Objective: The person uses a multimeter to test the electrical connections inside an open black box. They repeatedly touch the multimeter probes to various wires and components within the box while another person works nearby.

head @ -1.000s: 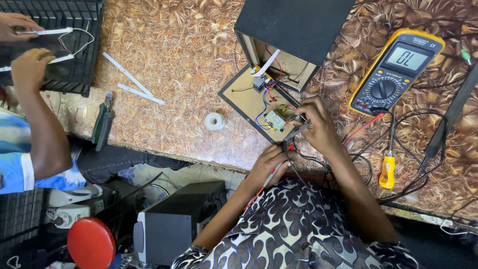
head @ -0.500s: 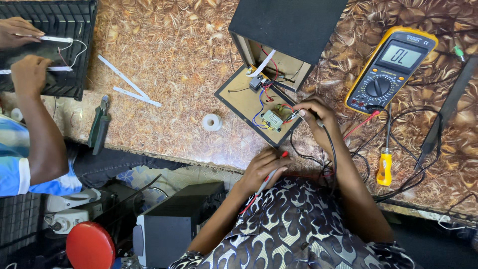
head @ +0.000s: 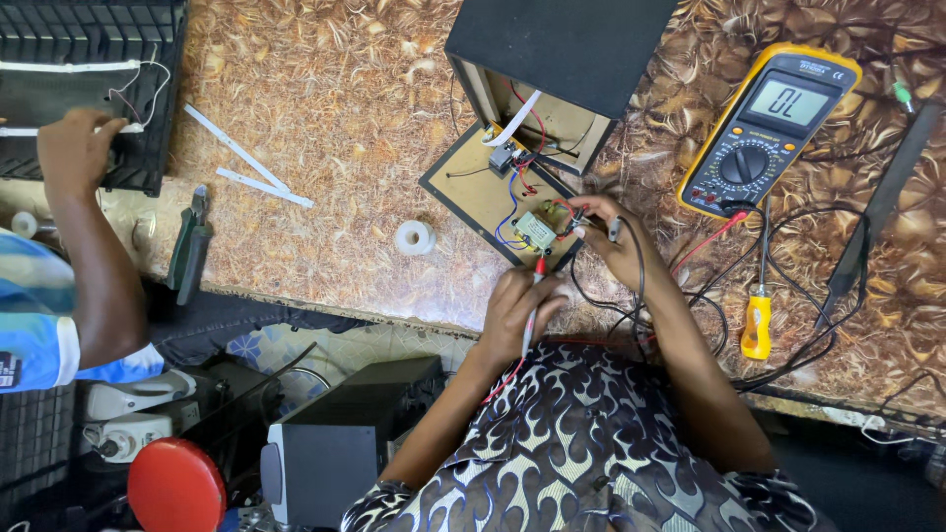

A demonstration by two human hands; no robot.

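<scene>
My left hand (head: 514,307) grips a red test probe (head: 533,296) whose tip touches a small transformer (head: 535,232) on a brown back panel (head: 471,192). My right hand (head: 613,241) pinches a black test probe (head: 612,229) at the transformer's right side among red and blue wires. The panel lies folded out from an open black speaker box (head: 557,49). Red and black leads run from the probes to a yellow multimeter (head: 778,128) lying to the right.
An orange-handled screwdriver (head: 756,325) lies among the leads. A white tape roll (head: 414,237), two white strips (head: 246,163) and green pliers (head: 187,246) lie to the left. Another person's hand (head: 74,148) rests on a black grille (head: 89,39). A speaker (head: 335,448) stands below the table edge.
My left hand has brought the red probe's tip up onto the transformer. My right hand keeps its place. The other person's upper hand has left the view.
</scene>
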